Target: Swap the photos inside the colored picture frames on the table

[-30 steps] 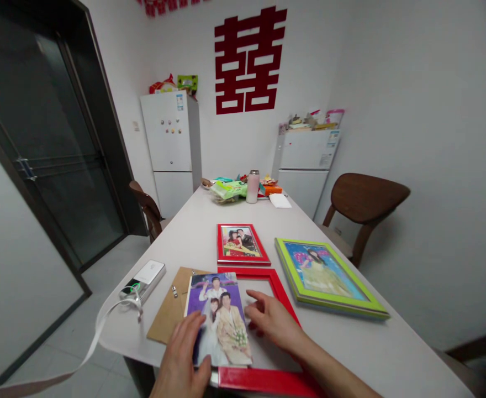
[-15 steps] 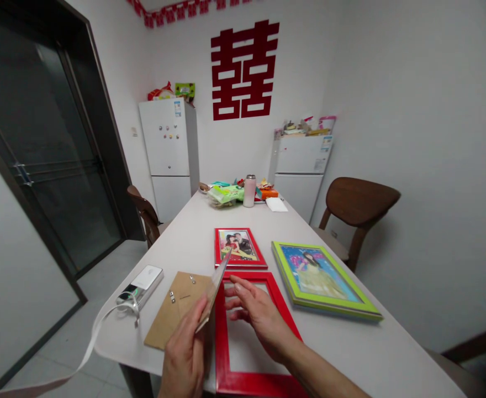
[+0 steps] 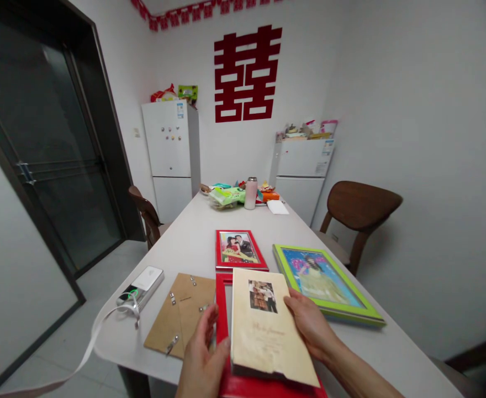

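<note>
My right hand grips the right edge of a cream photo card, which has a small printed picture and faint lettering. The card is above a large red picture frame and covers most of its opening. Its lower edge looks torn and bent. My left hand is open beside the card's left edge, thumb and fingers apart; whether the thumb touches the card I cannot tell. Left of the frame lies a brown backing board with metal clips.
A smaller red framed photo lies beyond the large frame. A green framed photo lies to the right. At the left edge are a white device and its strap. Farther back stand a pink bottle and green packages.
The thin sheet that my left hand held on edge now faces up over the red frame. My right hand has taken its right side, and my left hand has opened.
</note>
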Available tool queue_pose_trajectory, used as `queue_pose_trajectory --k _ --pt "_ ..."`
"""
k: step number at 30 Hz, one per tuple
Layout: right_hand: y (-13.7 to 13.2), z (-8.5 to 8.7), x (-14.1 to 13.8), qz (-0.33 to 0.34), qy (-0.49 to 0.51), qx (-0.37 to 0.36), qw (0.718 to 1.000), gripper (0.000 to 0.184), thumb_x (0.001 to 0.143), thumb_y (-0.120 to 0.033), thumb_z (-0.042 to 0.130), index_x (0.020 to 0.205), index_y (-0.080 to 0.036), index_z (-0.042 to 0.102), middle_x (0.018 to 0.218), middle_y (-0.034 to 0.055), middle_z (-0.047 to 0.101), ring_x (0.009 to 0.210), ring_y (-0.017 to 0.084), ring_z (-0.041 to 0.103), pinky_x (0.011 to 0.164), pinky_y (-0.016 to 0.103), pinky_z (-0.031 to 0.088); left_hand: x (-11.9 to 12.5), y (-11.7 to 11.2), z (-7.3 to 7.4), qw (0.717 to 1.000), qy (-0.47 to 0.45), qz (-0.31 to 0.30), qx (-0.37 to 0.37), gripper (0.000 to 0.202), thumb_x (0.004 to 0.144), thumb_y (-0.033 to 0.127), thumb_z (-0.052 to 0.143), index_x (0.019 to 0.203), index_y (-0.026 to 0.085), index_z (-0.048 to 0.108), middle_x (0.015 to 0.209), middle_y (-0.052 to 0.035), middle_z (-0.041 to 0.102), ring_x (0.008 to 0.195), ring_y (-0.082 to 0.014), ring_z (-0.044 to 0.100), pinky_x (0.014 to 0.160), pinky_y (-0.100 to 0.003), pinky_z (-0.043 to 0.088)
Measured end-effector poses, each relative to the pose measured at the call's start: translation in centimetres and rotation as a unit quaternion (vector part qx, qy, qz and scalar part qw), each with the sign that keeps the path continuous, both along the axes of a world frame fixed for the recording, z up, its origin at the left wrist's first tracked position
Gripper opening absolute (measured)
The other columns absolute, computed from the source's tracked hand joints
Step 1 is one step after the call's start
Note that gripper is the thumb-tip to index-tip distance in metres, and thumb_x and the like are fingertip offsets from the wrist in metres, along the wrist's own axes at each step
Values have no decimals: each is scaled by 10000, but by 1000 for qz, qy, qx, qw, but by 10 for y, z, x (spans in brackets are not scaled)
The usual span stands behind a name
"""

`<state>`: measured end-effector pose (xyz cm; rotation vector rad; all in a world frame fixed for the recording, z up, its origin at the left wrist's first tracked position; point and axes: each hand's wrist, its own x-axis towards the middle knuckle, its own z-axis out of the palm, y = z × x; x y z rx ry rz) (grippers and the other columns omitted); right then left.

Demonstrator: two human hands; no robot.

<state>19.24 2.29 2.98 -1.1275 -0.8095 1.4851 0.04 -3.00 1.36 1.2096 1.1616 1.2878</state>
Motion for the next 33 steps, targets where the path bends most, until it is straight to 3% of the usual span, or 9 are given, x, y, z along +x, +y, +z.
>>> queue_pose_trajectory --k 6,10,14,16,19,22,24,28,33 --pt "15 -18 2 11 -181 52 982 457 630 -186 372 1058 -131 520 817 51 675 672 187 626 567 263 478 -2 -4 -13 949 303 -79 48 589 630 161 510 1194 45 390 1262 -160 407 1170 -232 361 995 -354 261" --pt "24 -31 -1 14 -206 63 977 468 635 -218 382 1075 -126 512 856 57 667 672 187 621 562 260 471 0 -3 -27 924 361 -93 88 605 609 135 512 1198 63 392 1278 -155 384 1180 -228 347 989 -350 282" --pt "25 -30 -1 23 -266 99 959 423 677 -248 378 1056 -131 524 899 65 653 733 200 609 603 274 457 0 0 -50 901 387 -71 182 638 570 95 536 1194 120 404 1284 -145 376 1190 -248 325 970 -407 310" --pt "23 -24 0 19 -367 139 919 383 695 -248 376 1026 -142 537 939 73 637 819 211 586 669 282 437 -1 3 -58 886 398 -83 223 637 578 107 551 1197 116 398 1284 -160 370 1188 -265 322 954 -423 332" --pt "18 -17 1 10 -558 157 815 329 719 -257 383 986 -145 540 940 107 613 857 230 559 714 308 396 -2 6 -62 867 419 -118 244 625 608 136 556 1206 93 381 1285 -188 351 1187 -277 312 940 -424 348" --pt "16 -14 -1 8 -686 119 718 318 752 -310 374 962 -130 531 899 142 589 812 250 554 667 329 375 -3 5 -55 858 433 -130 245 614 622 134 543 1210 90 373 1280 -192 352 1187 -266 312 939 -417 347" --pt "16 -15 -1 17 -719 108 686 320 765 -327 366 953 -124 527 897 148 573 801 253 551 647 329 367 -7 3 -47 858 436 -128 240 596 638 151 538 1209 103 377 1275 -179 368 1179 -250 333 938 -396 354" --pt "16 -13 -3 24 -739 110 664 319 759 -322 383 968 -125 522 915 140 553 786 259 549 627 337 370 -38 2 -29 855 475 -78 190 532 696 232 498 1203 115 386 1272 -161 385 1166 -232 357 931 -376 360" --pt "0 -1 -31 61 -680 219 697 336 773 -299 390 1063 -169 500 984 106 540 883 218 503 731 313 369 -96 8 -25 815 572 37 88 499 704 294 477 1153 79 442 1269 -180 387 1164 -262 350 939 -414 333"
